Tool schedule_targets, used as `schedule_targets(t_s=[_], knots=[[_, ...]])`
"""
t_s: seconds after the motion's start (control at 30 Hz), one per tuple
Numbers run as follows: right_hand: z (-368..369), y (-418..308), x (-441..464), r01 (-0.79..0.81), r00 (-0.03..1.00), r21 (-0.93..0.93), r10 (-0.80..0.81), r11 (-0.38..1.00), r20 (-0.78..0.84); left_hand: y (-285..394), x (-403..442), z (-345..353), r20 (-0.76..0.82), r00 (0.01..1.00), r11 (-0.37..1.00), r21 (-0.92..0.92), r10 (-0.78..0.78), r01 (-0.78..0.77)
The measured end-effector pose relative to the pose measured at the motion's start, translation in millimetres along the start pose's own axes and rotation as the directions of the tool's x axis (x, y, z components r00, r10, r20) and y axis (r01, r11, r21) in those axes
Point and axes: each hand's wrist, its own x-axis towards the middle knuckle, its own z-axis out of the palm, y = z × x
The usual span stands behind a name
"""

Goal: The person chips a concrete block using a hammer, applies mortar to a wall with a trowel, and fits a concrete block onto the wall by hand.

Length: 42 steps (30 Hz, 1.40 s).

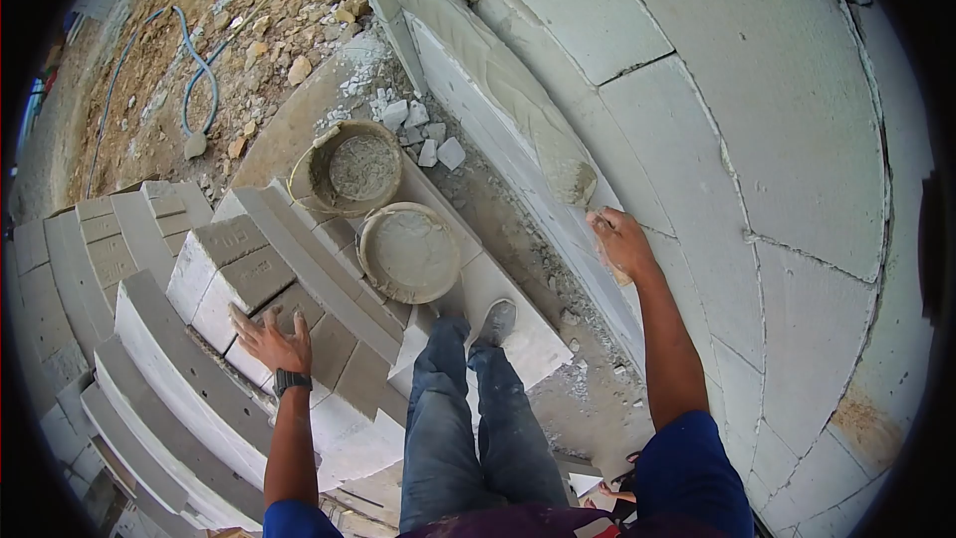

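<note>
My right hand (619,244) is closed round the handle of a trowel (571,179), whose blade is coated with grey mortar and lies at the wall's ledge. Wet mortar (498,70) is spread along that ledge, beside the large pale block wall (697,159). On the left, my left hand (274,344) rests with fingers spread on a stack of pale blocks (234,269). Between my hands stand two buckets: one (410,251) nearly full of smooth grey mortar, the other (324,174) holding rougher mortar lower down.
Long pale blocks (169,339) are piled at the left. Broken block pieces (423,134) lie beyond the buckets. A blue hose (187,60) crosses the rocky soil (254,50). My feet stand on a pale slab (528,334). Part of another person (619,494) shows at the bottom.
</note>
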Motion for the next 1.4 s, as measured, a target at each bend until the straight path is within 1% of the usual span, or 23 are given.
schedule_targets(t_s=[0.13,0.23,0.27,0.37,0.4,0.5,0.6,0.63,0.67,0.73,0.83,0.9,0.97,1.03,1.1,1.17,1.2,1.3,1.4], knots=[[5,29,-24,0.001,1.000,0.062,-0.002,0.998,0.004,-2,-1,2,-0.016,1.000,1.000,0.002,0.007,-0.007],[11,47,-48,-0.089,0.996,0.177,0.086,0.980,0.027,-1,-1,0,0.008,1.000,1.000,0.016,0.001,-0.001],[14,58,-51,-0.077,0.997,0.271,0.065,0.960,0.052,-1,-1,-1,0.020,1.000,1.000,0.026,-0.004,0.003],[21,76,-59,-0.062,0.998,0.343,0.059,0.937,0.020,-1,-1,1,0.004,1.000,1.000,0.019,-0.005,0.005],[25,80,-58,-0.049,0.999,0.325,0.052,0.945,-0.002,-2,-2,0,0.002,1.000,1.000,0.022,-0.004,0.004],[44,56,-42,0.013,0.997,0.274,0.009,0.962,-0.081,-1,-2,2,-0.006,1.000,1.000,0.025,0.005,-0.005],[77,32,-12,0.093,0.985,0.264,-0.049,0.960,-0.167,0,-2,1,-0.015,1.000,1.000,0.030,0.009,-0.008],[91,29,1,0.102,0.983,0.244,-0.061,0.964,-0.172,3,-2,-2,-0.013,1.000,0.999,0.035,0.007,-0.007],[107,29,11,0.112,0.982,0.222,-0.073,0.969,-0.177,4,-3,-3,-0.010,1.000,0.999,0.039,0.004,-0.004],[144,35,15,0.209,0.968,0.106,-0.191,0.972,-0.161,4,-3,-3,-0.007,1.000,0.999,0.040,-0.004,0.004],[182,68,-7,0.296,0.938,0.024,-0.286,0.955,-0.194,3,-4,-4,0.017,1.000,0.999,0.033,-0.024,0.024],[175,60,-13,0.243,0.959,0.162,-0.212,0.956,-0.188,2,0,-3,0.017,0.999,0.999,0.024,-0.034,0.033],[125,31,-35,0.054,0.997,0.434,-0.021,0.899,-0.079,-2,-1,1,0.014,0.999,0.999,0.016,-0.033,0.033],[89,19,-29,0.099,0.992,0.581,-0.036,0.808,-0.120,0,-2,-2,0.006,1.000,1.000,0.008,-0.024,0.024],[58,14,-9,0.092,0.989,0.542,-0.014,0.835,-0.146,1,-1,-2,0.001,1.000,1.000,-0.002,-0.020,0.020],[27,-1,5,-0.024,0.997,0.612,0.067,0.791,-0.048,0,0,-3,0.009,1.000,1.000,-0.009,-0.015,0.016],[16,-8,10,-0.051,0.997,0.597,0.073,0.800,-0.012,0,-1,-4,0.014,1.000,1.000,-0.001,-0.017,0.017],[-6,-4,14,-0.181,0.983,0.576,0.161,0.797,0.087,2,0,-6,0.020,1.000,1.000,0.006,-0.018,0.018],[-14,22,-34,-0.250,0.963,0.594,0.263,0.765,0.067,1,0,-6,0.015,1.000,0.999,-0.034,-0.023,0.024]])
